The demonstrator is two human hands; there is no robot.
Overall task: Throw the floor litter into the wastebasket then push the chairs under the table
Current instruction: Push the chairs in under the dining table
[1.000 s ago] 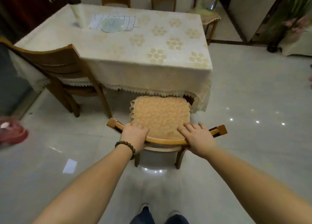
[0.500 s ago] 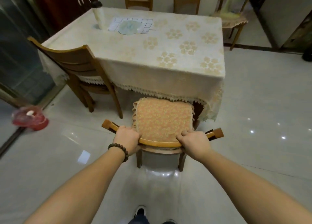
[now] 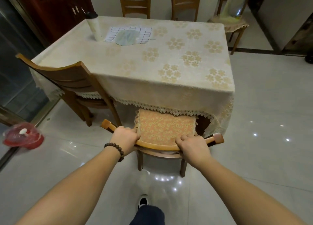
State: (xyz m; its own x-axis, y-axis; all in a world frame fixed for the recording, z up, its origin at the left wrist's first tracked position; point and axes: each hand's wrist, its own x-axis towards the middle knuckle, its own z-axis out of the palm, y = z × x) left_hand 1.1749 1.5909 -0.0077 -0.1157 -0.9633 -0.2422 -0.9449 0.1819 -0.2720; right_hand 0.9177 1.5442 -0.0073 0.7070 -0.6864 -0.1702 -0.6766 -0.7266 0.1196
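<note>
The floor point(image 3: 271, 106) is pale glossy tile, and on it stands the cloth-covered surface point(image 3: 169, 58), its long axis running away from the camera. At its near short edge sits the chair point(image 3: 166, 129) being pushed: the cushioned seat faces the surface, its front edge already under the lace hem of the cloth, while the curved top rail lies across the view, side to side, nearest the person. That heading suits a straight shove inward, so the legs should pass the hem without twisting. A second chair point(image 3: 71, 78) stands at the near left corner of the surface, angled and only partly tucked, and looks to need the same push. By the left edge of the floor sits a red wastebasket point(image 3: 22, 136) with something pale inside; no litter shows on the tiles in view, so that part seems done. The left hand point(image 3: 126, 136), wearing a bead bracelet point(image 3: 115, 149), wraps its fingers point(image 3: 135, 134) closed over the rail's left part; the right hand point(image 3: 193, 146) clasps the right part, fingers point(image 3: 183, 137) curled over the top, spaced apart to steer evenly.
</note>
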